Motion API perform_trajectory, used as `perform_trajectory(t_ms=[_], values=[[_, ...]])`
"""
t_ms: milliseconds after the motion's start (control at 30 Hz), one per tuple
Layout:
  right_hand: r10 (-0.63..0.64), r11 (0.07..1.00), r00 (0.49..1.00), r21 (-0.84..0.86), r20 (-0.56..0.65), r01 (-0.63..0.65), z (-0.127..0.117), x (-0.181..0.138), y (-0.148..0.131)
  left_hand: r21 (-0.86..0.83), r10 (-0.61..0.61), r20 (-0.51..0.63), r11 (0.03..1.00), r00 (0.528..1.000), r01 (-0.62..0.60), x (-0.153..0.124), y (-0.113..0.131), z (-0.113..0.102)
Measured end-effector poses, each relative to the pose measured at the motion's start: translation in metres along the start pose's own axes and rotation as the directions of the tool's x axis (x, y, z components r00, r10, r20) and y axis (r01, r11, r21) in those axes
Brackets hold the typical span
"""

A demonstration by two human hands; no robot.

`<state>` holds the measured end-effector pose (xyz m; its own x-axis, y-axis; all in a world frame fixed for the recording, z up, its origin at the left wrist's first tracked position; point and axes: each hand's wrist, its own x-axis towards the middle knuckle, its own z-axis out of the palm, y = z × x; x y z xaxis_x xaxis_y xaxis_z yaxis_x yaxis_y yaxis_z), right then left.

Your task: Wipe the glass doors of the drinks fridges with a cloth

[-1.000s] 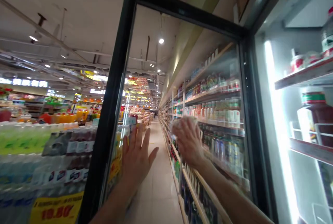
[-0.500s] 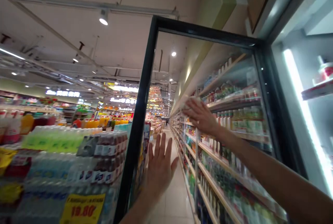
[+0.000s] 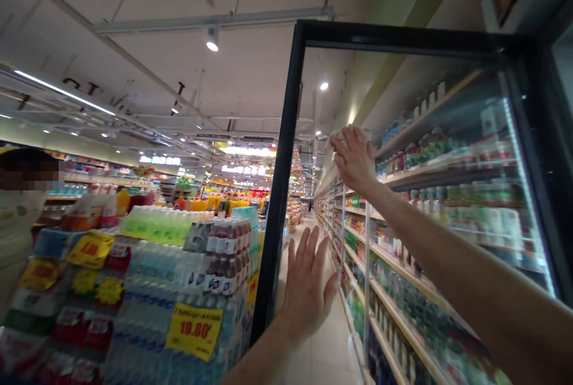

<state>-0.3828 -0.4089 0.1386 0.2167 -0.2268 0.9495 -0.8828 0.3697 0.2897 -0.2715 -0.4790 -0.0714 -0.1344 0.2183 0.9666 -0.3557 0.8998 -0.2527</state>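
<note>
Many bottle packs [image 3: 152, 277]: standing in tiers, presumably for easy reach.
Yellow price sign [image 3: 194, 330]: facing the aisle, apparently reading 19.80; smaller print blurring.
Glass door [image 3: 285, 158]: standing upright, dark-framed.
Left hand [image 3: 308, 283]: lying open, grasping nothing, perhaps bracing the pane.
Right hand [image 3: 358, 161]: covering pale cloth [image 3: 335, 134], apparently pressing it against upper glass; I cannot tell whether fingers are gripping.

The door [image 3: 285, 146] takes the frame's right half, both hands before it: right hand [image 3: 356, 161] right of centre, above the left hand [image 3: 308, 283]. Beneath the right fingers, apparently a cloth [image 3: 338, 134], mostly hidden. Shelves [image 3: 436, 165] line the right; stacked drinks [image 3: 228, 246], lower left; a person [image 3: 18, 224], far left.
</note>
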Motion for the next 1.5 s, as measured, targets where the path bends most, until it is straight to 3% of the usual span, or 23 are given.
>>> perform_trajectory(t_ms=[67, 167, 233, 267, 300, 400, 433, 500, 600, 633, 667, 733, 800, 833, 933, 1000, 1100, 1167, 1267, 1333, 1367, 1433, 1500], values=[[-0.185, 0.982, 0.98, 0.055, 0.069, 0.182, 0.007, -0.035, -0.024, -0.04, -0.011, -0.052, 0.999, 0.999, 0.009, -0.001, -0.002, -0.014], [-0.51, 0.855, 0.85, 0.181, 0.13, 0.486, 0.017, -0.119, -0.056, -0.1, -0.01, -0.078, 0.995, 0.997, 0.003, -0.006, -0.009, -0.034], [-0.725, 0.683, 0.672, 0.284, 0.151, 0.673, 0.022, -0.156, -0.062, -0.122, -0.002, -0.054, 0.992, 0.999, -0.005, -0.011, -0.015, -0.041], [-0.76, 0.643, 0.634, 0.303, 0.141, 0.704, 0.023, -0.16, -0.06, -0.128, 0.0, -0.043, 0.992, 0.999, -0.006, -0.013, -0.018, -0.042], [-0.748, 0.656, 0.65, 0.293, 0.132, 0.695, 0.022, -0.156, -0.055, -0.133, 0.003, -0.037, 0.991, 0.999, -0.008, -0.014, -0.02, -0.042], [-0.37, 0.922, 0.927, 0.143, 0.055, 0.36, 0.015, -0.117, -0.039, -0.145, 0.02, -0.059, 0.989, 0.998, -0.029, -0.015, -0.024, -0.038], [-0.254, 0.962, 0.967, 0.106, 0.024, 0.25, 0.012, -0.11, -0.036, -0.149, 0.028, -0.072, 0.988, 0.997, -0.039, -0.014, -0.024, -0.036], [-0.299, 0.951, 0.953, 0.099, 0.047, 0.294, 0.009, -0.114, -0.036, -0.16, 0.037, -0.091, 0.986, 0.995, -0.051, -0.013, -0.023, -0.035], [-0.648, 0.761, 0.747, 0.178, 0.15, 0.624, 0.008, -0.15, -0.038, -0.183, 0.005, -0.079, 0.983, 0.997, -0.019, -0.014, -0.019, -0.035], [-0.67, 0.741, 0.726, 0.174, 0.153, 0.648, 0.008, -0.159, -0.035, -0.19, -0.007, -0.069, 0.982, 0.998, -0.006, -0.015, -0.017, -0.035], [-0.623, 0.782, 0.77, 0.141, 0.14, 0.607, 0.007, -0.164, -0.03, -0.191, -0.017, -0.063, 0.982, 0.998, 0.004, -0.016, -0.016, -0.033], [-0.344, 0.939, 0.937, 0.03, 0.055, 0.343, 0.005, -0.166, -0.017, -0.17, -0.028, -0.062, 0.985, 0.998, 0.017, -0.021, -0.012, -0.026], [-0.094, 0.995, 0.995, -0.038, -0.018, 0.093, 0.003, -0.172, -0.008, -0.105, -0.034, -0.06, 0.994, 0.998, 0.027, -0.028, -0.009, -0.016], [-0.087, 0.995, 0.996, -0.045, -0.017, 0.086, 0.002, -0.181, -0.006, -0.06, -0.035, -0.057, 0.998, 0.998, 0.032, -0.032, -0.007, -0.01], [-0.357, 0.934, 0.932, 0.028, 0.058, 0.356, 0.0, -0.226, -0.013, 0.061, -0.015, -0.023, 0.998, 1.0, 0.016, -0.045, -0.003, 0.002], [-0.398, 0.916, 0.916, 0.066, 0.049, 0.395, -0.001, -0.248, -0.023, 0.107, 0.013, -0.012, 0.994, 1.0, -0.011, -0.051, 0.0, 0.006], [-0.103, 0.995, 0.995, 0.011, -0.017, 0.103, -0.001, -0.25, -0.037, 0.141, 0.027, -0.028, 0.99, 0.999, -0.023, -0.052, 0.004, 0.005], [0.045, 0.999, 0.999, -0.012, -0.027, -0.045, 0.0, -0.248, -0.041, 0.143, 0.021, -0.036, 0.99, 0.999, -0.015, -0.05, 0.006, 0.004], [-0.061, 0.998, 0.997, 0.014, 0.055, 0.06, 0.001, -0.263, -0.026, 0.124, 0.019, -0.013, 0.992, 1.0, -0.017, -0.048, 0.003, 0.003], [0.036, 0.999, 0.999, -0.033, -0.012, -0.036, 0.0, -0.278, -0.005, 0.115, 0.025, 0.001, 0.993, 1.0, -0.025, -0.048, 0.001, 0.004], [0.167, 0.982, 0.981, -0.071, -0.103, -0.175, 0.0, -0.284, 0.004, 0.114, 0.025, 0.002, 0.993, 1.0, -0.026, -0.049, 0.001, 0.004], [0.372, 0.906, 0.883, -0.094, -0.286, -0.412, 0.001, -0.29, 0.013, 0.118, 0.009, -0.009, 0.993, 1.0, -0.008, -0.049, 0.003, 0.006], [0.357, 0.918, 0.9, -0.083, -0.251, -0.388, 0.004, -0.292, 0.005, 0.118, -0.023, -0.018, 0.993, 1.0, 0.025, -0.05, 0.01, 0.009]])
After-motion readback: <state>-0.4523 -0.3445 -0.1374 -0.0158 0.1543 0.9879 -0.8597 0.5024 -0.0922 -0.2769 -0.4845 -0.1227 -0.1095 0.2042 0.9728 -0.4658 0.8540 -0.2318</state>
